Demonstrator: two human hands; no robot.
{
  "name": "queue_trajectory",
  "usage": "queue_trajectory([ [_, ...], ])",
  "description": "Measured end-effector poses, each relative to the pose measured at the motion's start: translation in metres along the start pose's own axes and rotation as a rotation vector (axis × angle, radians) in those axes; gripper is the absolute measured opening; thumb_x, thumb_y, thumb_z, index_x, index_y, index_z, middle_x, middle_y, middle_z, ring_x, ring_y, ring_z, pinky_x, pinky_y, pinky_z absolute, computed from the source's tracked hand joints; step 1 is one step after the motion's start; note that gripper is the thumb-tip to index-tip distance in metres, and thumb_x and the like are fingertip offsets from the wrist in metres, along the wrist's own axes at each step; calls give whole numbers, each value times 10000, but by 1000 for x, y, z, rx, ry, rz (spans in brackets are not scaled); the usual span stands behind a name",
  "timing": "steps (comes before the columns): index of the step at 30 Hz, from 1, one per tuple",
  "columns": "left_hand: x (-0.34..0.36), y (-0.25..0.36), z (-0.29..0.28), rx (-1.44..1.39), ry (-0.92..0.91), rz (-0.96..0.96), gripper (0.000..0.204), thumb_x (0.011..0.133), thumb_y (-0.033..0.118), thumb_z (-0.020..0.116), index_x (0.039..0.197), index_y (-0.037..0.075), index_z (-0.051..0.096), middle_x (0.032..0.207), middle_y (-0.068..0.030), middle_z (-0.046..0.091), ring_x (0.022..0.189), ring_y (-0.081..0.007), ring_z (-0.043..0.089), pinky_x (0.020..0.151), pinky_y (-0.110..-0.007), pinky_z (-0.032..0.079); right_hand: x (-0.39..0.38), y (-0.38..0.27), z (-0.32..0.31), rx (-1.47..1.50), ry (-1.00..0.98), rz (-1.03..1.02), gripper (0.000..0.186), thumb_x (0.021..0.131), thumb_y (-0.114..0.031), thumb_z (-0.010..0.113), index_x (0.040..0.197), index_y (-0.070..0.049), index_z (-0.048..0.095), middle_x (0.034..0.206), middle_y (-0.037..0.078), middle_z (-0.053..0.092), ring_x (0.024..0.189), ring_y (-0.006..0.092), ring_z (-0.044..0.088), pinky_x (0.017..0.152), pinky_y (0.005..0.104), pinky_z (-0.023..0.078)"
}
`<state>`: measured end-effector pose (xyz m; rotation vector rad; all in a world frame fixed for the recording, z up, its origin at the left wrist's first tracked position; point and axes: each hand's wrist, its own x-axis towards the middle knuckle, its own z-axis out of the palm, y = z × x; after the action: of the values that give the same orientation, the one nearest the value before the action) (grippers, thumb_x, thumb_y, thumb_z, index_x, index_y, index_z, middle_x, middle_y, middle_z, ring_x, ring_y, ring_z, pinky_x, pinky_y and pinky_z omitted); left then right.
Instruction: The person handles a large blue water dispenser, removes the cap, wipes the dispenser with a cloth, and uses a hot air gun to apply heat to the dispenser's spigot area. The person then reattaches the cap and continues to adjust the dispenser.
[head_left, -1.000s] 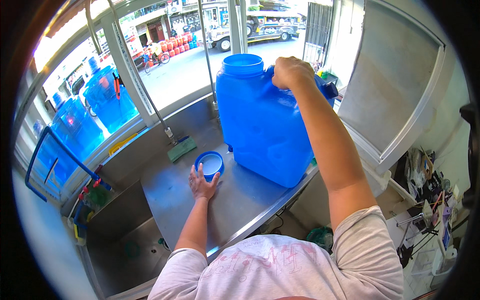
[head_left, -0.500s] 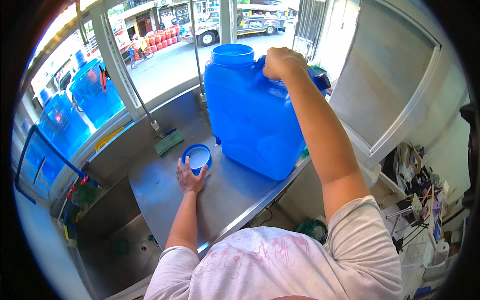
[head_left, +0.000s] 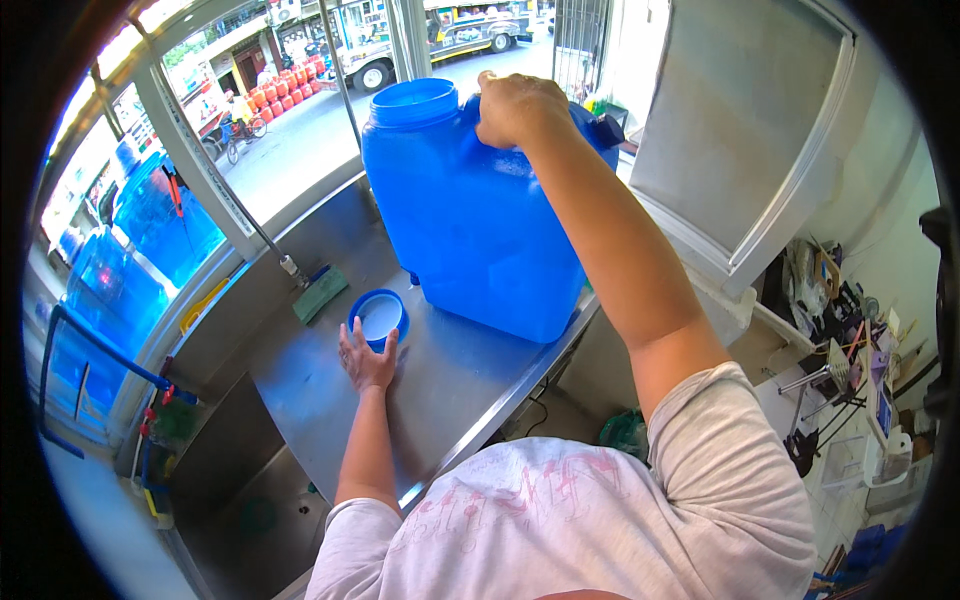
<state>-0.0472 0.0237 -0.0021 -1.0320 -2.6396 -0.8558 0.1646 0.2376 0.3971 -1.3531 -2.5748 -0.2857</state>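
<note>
A large blue plastic water jug [head_left: 480, 230] stands upright on the steel counter, its wide round mouth uncapped at the top left. My right hand [head_left: 520, 108] is closed round the handle on top of it. Left of the jug, a round blue cap [head_left: 379, 317] lies with its pale hollow inside facing up. My left hand [head_left: 367, 362] is at the cap's near edge, fingers spread; whether the fingertips touch the rim I cannot tell. A small dark-capped spout [head_left: 607, 131] sticks out at the jug's top right.
The steel counter [head_left: 330, 395] borders a deep sink [head_left: 235, 490] on the left. A green scrubbing brush [head_left: 321, 295] lies near the back wall. More blue jugs [head_left: 165, 215] stand beyond the window. A frosted panel [head_left: 745, 130] and cluttered shelves [head_left: 815, 300] are on the right.
The view has shifted, so the whole scene sits slightly more to the left. My right hand keeps its hold on the jug's handle, and my left hand stays by the cap.
</note>
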Motion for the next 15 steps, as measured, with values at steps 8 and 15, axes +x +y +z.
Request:
queue_trajectory([
  [8, 2, 3, 2, 17, 24, -5, 874, 833, 688, 618, 1494, 156, 408, 1554, -208, 315, 1437, -391, 304, 1177, -507, 246, 0, 3, 0, 11, 21, -30, 644, 843, -372, 673, 1417, -131, 508, 1297, 118, 655, 1231, 278, 611, 1035, 444, 489],
  [15, 2, 0, 5, 27, 78, 4, 880, 835, 683, 618, 1493, 137, 408, 1538, -218, 336, 1420, -406, 326, 1168, -512, 262, -4, 9, 2, 73, 62, -91, 784, 827, -439, 680, 1501, -137, 418, 1282, 127, 667, 1222, 281, 619, 1038, 455, 491],
])
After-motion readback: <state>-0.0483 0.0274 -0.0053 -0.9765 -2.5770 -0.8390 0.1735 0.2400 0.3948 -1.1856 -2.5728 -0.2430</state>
